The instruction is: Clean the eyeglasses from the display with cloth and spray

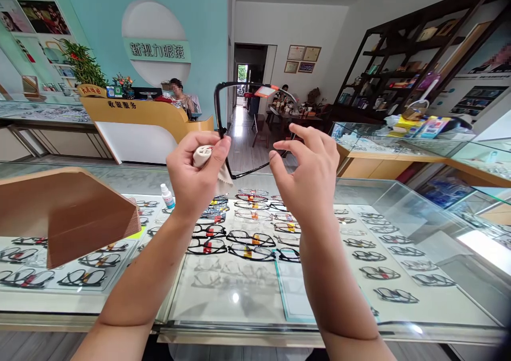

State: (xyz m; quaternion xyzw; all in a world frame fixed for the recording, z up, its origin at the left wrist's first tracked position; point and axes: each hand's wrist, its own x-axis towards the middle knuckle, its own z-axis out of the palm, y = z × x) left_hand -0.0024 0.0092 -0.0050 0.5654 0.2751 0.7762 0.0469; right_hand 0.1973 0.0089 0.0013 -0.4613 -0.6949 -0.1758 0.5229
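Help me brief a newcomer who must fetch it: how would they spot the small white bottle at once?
Find the long glass display counter across the foreground. Toward its left in the view, look between the angled brown panel and the person's left hand. The small bottle there is white with a blue label, the only bottle among rows of eyeglasses.

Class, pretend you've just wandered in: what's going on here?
A person's left hand holds up black-framed glasses above a glass display case, with a rolled pale cloth in the same grip. The right hand is raised open by the glasses' other side; whether it touches them is hard to tell. Rows of spectacles lie below, and a small white bottle is near the left forearm. Farther back, another person is behind a yellow counter.
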